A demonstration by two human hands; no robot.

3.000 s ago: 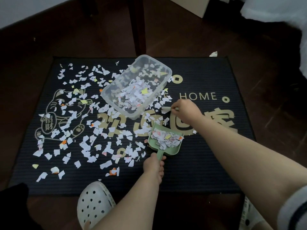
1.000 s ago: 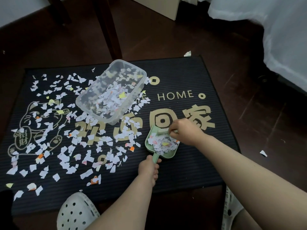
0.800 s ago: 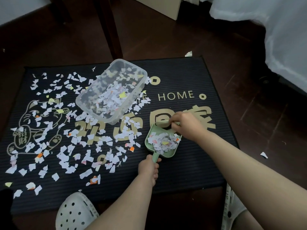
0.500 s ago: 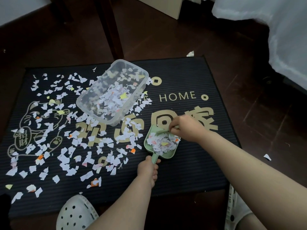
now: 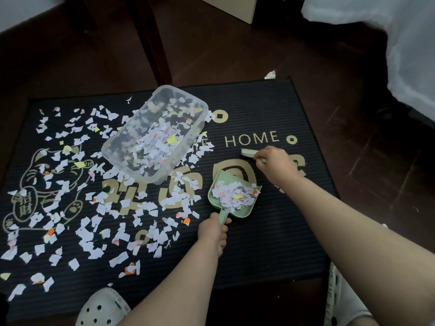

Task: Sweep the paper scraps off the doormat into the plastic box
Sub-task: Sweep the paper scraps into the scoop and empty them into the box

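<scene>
Black ribbed doormat (image 5: 270, 243) with gold lettering and a gold cat figure lies on a dark wooden floor (image 5: 353, 184), and torn paper scraps (image 5: 118, 260), mostly white with a few yellow and orange ones, are strewn thickly over its left and middle parts. The clear plastic box (image 5: 155, 181) stands on the mat's far middle, turned at an angle to the mat's edges, with a heap of scraps inside it and more lying round its sides. Just to the right of the box's near corner, apart from it, a pale green dustpan (image 5: 244, 212) sits on the mat with a pile of scraps in it, its mouth pointing away from the person. The left hand (image 5: 211, 231) grips the dustpan's short handle, fingers curled round it. The right hand (image 5: 275, 165) is beyond the pan, just below the word HOME, and holds a small pale green brush (image 5: 247, 152) whose end sticks out to the left of the fingers; whether the brush touches the mat I cannot tell. The right part of the mat around this hand carries hardly any scraps. A white perforated clog (image 5: 103, 309) shows at the mat's near edge. One stray scrap (image 5: 270, 75) lies on the floor just past the far right corner. A dark furniture leg (image 5: 153, 38) stands behind the box, and white fabric (image 5: 412, 43) fills the upper right.
</scene>
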